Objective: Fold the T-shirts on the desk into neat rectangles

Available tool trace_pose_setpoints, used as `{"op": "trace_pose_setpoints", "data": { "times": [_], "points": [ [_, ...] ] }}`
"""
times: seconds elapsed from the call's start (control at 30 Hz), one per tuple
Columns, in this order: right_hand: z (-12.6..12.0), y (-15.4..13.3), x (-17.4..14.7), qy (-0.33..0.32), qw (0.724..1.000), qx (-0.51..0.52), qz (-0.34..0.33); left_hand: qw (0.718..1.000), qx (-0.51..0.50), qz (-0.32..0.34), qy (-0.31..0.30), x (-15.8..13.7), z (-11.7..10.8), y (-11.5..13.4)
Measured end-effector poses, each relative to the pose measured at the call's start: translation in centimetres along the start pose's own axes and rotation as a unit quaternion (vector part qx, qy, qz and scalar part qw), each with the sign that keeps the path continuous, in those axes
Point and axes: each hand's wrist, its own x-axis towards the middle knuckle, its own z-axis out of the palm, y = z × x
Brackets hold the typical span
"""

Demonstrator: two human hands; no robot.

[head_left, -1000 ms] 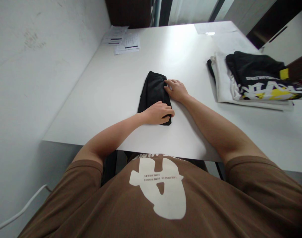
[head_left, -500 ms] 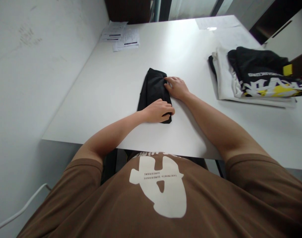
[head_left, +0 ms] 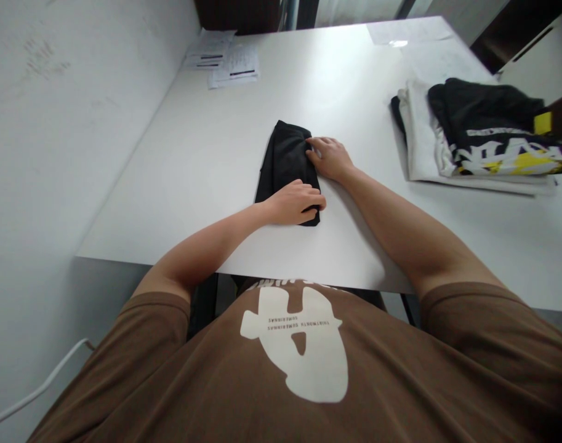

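Note:
A folded black cloth garment (head_left: 289,155) lies on the white table (head_left: 192,184) in front of me; its exact kind is not clear. Across its near end rests my left hand (head_left: 295,203), with the fingers bent over the right edge and closed on the fabric. My right hand (head_left: 330,159) is at the garment's right edge, farther up. Its thumb and fingertips pinch the cloth there, while the palm lies beside it on the table.
At the right sits a stack of folded clothes, with a black printed garment (head_left: 488,117) over white cloth (head_left: 419,135). Printed papers (head_left: 234,64) lie at the far left, near the wall (head_left: 77,141). A white cable (head_left: 40,389) hangs at lower left.
The view has tipped a little, so the table and its things appear slightly higher. Both hands keep the same places on the black garment.

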Motion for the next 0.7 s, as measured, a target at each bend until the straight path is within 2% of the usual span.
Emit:
{"op": "trace_pose_setpoints", "data": {
  "times": [0.47, 0.7],
  "points": [
    [-0.32, -0.40, -0.05, -0.005, 1.000, 0.007, 0.011, 1.000, -0.002, -0.004, -0.002, 0.08, -0.08, 0.11],
    [-0.16, -0.11, -0.01, 0.007, 0.998, 0.055, 0.010, 1.000, 0.002, 0.001, 0.003, 0.08, 0.09, -0.01]
  ]
}}
